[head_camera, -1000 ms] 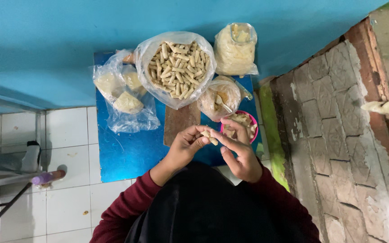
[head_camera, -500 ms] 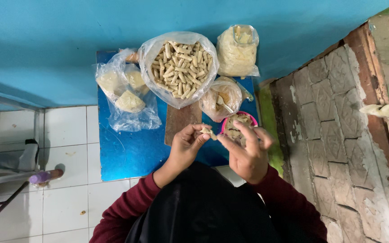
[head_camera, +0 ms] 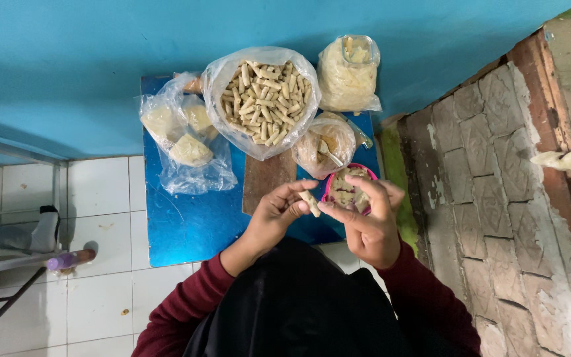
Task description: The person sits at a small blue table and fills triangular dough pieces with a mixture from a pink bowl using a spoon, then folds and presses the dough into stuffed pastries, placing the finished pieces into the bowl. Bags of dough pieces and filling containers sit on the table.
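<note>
My left hand point(head_camera: 277, 215) pinches a small pale rolled dough piece point(head_camera: 310, 203) between thumb and fingers. My right hand point(head_camera: 370, 221) touches the same roll from the right with its fingertips, palm over a pink bowl point(head_camera: 347, 190) of filling. Beyond them a large clear bag point(head_camera: 264, 99) holds several finished rolls of the same kind. A brown wooden board point(head_camera: 264, 180) lies on the blue table point(head_camera: 193, 218) just past my left hand.
A clear bag of pale wrappers point(head_camera: 186, 135) sits at the table's left. A small bag with a spoon point(head_camera: 324, 147) and a full bag point(head_camera: 348, 74) stand at the right. A brick wall point(head_camera: 497, 198) borders the right; white floor tiles point(head_camera: 100, 198) lie left.
My right hand went to the pink bowl and has come back to the roll. Both hands shifted slightly toward me and the roll now stands out between the fingertips.
</note>
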